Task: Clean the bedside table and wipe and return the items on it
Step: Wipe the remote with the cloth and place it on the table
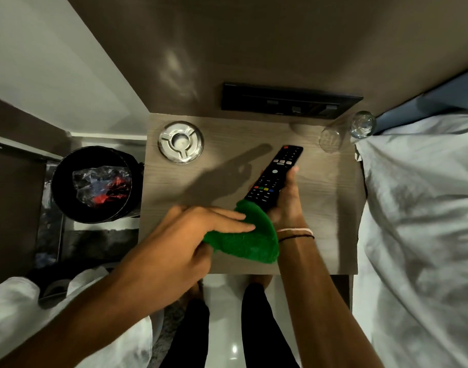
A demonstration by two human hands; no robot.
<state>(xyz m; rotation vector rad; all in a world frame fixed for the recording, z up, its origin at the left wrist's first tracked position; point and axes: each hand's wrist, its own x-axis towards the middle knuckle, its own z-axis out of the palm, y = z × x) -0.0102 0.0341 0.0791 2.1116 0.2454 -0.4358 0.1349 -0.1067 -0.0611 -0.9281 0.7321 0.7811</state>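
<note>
Over the near edge of the table: your two hands meet above the wood-grain top (320, 235).
Left hand (185, 235): your fingers (227, 216) lie flat and together on top of the green cloth (246, 243), thumb tucked beneath, so the cloth is pinched between them.
Green cloth: bunched, lifted off the top, its far tip touching the near end of the remote.
Right hand (286, 203): wrapped around the near half of the black remote (275, 176) from its right side, thumb along the edge; two thin bands (296, 233) sit on your wrist.
Remote: held above the middle of the top, buttons up, tilted with its far end toward the far right corner.
Far left corner: a round metal ashtray (181, 142) sits on the top, well apart from your hands.
Far right corner: two clear glasses (331, 138) (363, 124) lean together at the edge, just beside the white bedding (418, 208).
Back wall above the far edge: a dark switch panel (288, 100).
Floor left of the table: a black bin (95, 184) with crumpled plastic inside.
</note>
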